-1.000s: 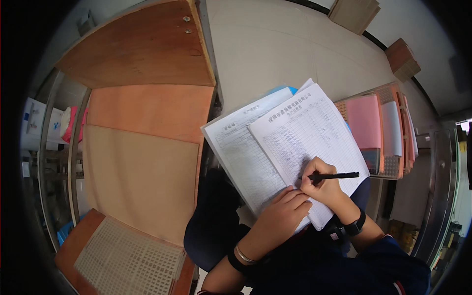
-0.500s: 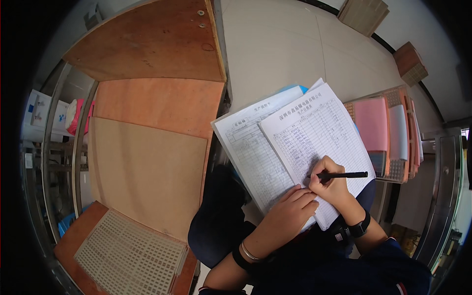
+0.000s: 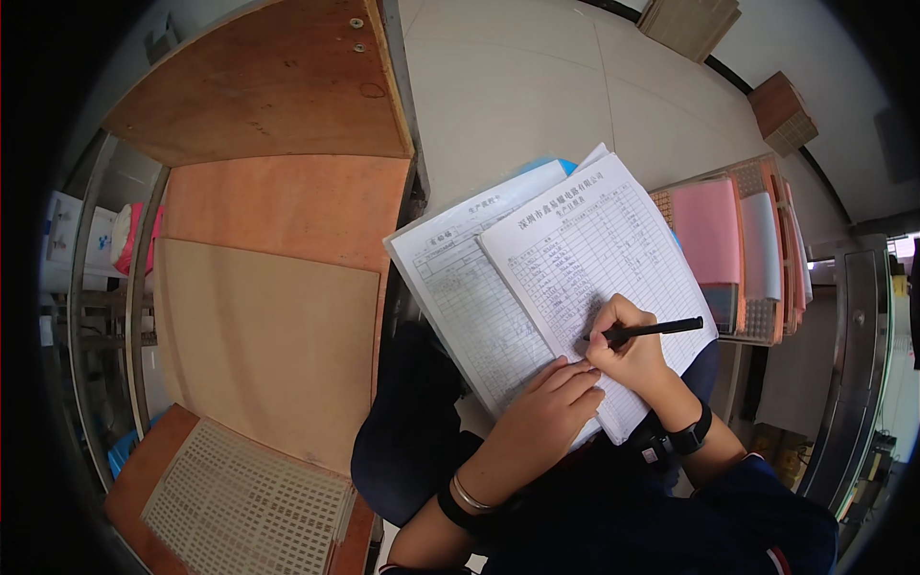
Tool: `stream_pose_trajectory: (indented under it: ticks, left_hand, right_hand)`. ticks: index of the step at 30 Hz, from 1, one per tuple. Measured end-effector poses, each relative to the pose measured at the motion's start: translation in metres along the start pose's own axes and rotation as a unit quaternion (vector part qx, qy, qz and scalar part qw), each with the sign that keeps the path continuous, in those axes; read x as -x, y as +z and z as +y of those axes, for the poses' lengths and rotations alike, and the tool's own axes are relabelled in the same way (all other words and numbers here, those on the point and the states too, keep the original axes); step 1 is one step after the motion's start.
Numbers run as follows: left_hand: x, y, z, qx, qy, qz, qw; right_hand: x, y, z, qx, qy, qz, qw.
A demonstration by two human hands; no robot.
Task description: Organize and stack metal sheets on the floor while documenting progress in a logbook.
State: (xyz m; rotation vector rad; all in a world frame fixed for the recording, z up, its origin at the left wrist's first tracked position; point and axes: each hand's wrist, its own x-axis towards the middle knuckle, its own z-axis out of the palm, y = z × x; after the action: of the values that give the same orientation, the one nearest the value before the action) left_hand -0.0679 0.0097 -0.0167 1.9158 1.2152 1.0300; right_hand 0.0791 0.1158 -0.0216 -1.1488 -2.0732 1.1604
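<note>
My right hand (image 3: 628, 347) is closed around a black pen (image 3: 661, 330), its tip low on a ruled form (image 3: 613, 249) with handwritten entries. The fingers of my left hand (image 3: 551, 395) lie flat across the form's lower left edge, close to the right hand; its thumb is not visible. Beneath that form, offset to the left, is a second printed sheet (image 3: 470, 287) that looks like it is in a clear sleeve. A blue edge (image 3: 556, 165) shows behind the papers. The whole stack rests over my lap.
At my left stands a wooden rack with a brown board (image 3: 268, 326) and a perforated panel stack (image 3: 249, 498). On the right are orange racks (image 3: 757, 259) with a pink sheet (image 3: 707, 235). Cardboard-coloured stacks (image 3: 784, 113) stand by the far wall.
The whole view has shifted, so the papers and both hands appear slightly further left. The pen's back end is tilted a little higher. Both hands keep their places on the form.
</note>
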Motion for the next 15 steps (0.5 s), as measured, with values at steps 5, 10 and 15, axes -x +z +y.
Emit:
stream_pose_trajectory:
  ticks: [5,10,15]
  left_hand:
    - [0.0018,0.0012,-0.0002,-0.001,-0.003,-0.004,1.0]
    - [0.0014,-0.0005,0.0005,-0.002,-0.003,-0.004,1.0]
    - [0.001,-0.0006,-0.0008,0.001,0.002,-0.002,1.0]
  right_hand:
    - [0.0013,0.0012,0.0005,-0.013,0.021,0.021,0.999]
    - [0.0,0.0012,-0.0029,0.001,0.018,0.007,1.0]
    - [-0.0022,-0.0008,-0.0009,0.017,0.008,0.007,1.0]
